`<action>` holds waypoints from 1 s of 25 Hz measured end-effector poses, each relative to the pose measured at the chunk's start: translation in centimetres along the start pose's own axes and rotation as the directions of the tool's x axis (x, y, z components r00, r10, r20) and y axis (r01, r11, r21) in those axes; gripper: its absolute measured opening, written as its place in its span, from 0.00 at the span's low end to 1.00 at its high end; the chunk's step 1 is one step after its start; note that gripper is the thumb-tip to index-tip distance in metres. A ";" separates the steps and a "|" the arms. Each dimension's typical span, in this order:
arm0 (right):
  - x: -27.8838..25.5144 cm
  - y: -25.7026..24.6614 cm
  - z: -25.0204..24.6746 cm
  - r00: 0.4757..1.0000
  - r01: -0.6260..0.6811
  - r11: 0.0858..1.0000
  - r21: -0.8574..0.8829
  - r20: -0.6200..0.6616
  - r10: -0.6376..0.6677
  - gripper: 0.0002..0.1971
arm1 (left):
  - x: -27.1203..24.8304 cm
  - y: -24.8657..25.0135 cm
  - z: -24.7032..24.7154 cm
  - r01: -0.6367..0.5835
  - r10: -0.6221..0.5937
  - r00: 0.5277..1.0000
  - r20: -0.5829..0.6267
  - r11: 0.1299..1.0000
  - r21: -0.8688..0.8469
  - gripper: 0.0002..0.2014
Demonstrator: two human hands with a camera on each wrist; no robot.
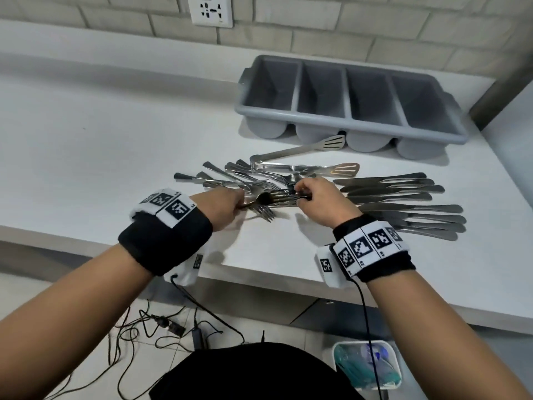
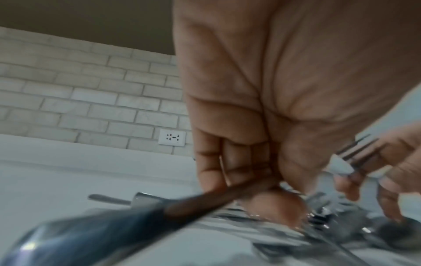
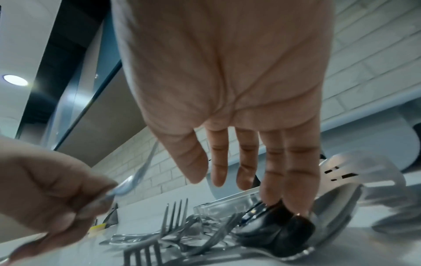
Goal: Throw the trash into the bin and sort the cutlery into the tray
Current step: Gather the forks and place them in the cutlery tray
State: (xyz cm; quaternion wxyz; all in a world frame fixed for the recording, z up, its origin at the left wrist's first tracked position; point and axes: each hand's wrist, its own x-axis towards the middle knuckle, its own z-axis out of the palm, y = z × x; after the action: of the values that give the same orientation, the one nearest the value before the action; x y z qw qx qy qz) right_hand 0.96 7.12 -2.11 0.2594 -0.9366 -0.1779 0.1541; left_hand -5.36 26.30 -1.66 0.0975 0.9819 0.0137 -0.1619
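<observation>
My left hand (image 1: 227,206) grips the handle of a fork (image 1: 268,199) just above the white counter; in the left wrist view its fingers (image 2: 227,162) curl round that handle (image 2: 159,207). The tines reach my right hand (image 1: 317,197). The right hand's fingers (image 3: 273,171) point straight down, their tips touching spoon bowls (image 3: 273,230) in the cutlery pile, thumb apart. Loose forks (image 1: 230,174) lie beneath and to the left of both hands. The grey four-compartment tray (image 1: 317,122) stands behind, its compartments showing nothing inside.
Steel tongs (image 1: 297,153) lie between the pile and the tray. Several knives (image 1: 403,197) lie in a row to the right of my right hand. A white bin (image 1: 334,359) with trash stands on the floor below the counter edge, beside cables (image 1: 173,327).
</observation>
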 end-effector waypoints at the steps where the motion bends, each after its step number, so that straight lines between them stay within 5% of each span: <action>1: 0.5 -0.4 0.2 1.000 -0.015 1.000 -0.016 -0.005 0.015 0.17 | 0.3 -1.2 -0.8 -0.006 0.003 0.999 -0.048 0.998 -0.059 0.10; 5: 1.8 -2.6 1.6 0.991 -0.070 0.985 -0.160 0.102 0.088 0.30 | 3.4 -5.2 -2.4 0.010 -0.044 0.985 -0.169 0.981 -0.195 0.15; 9: 3.2 -4.7 3.4 0.978 -0.146 0.940 -0.308 0.096 0.184 0.46 | 5.8 -6.1 -2.3 -0.003 -0.002 0.998 -0.066 0.997 -0.082 0.23; 16: 4.3 -5.7 3.6 0.974 -0.206 0.951 -0.231 0.046 0.222 0.20 | 7.9 -7.0 -1.9 -0.042 0.033 0.996 -0.085 0.994 -0.105 0.21; 22: 5.0 -5.2 2.6 0.957 -0.268 0.944 -0.190 0.059 0.283 0.23 | 8.1 -7.2 -2.1 -0.110 0.106 0.991 -0.085 0.993 -0.037 0.15; 25: 5.6 -4.6 2.1 0.951 -0.310 0.942 -0.126 -0.047 0.306 0.17 | 8.1 -7.4 -2.0 -0.133 0.126 0.989 -0.071 0.987 -0.094 0.15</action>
State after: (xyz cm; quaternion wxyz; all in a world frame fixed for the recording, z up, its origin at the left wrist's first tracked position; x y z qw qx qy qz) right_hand 3.99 14.02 -2.45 0.1720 -0.9700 -0.0357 0.1680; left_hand 2.51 33.87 -3.80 0.1557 0.9794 -0.0391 -0.1222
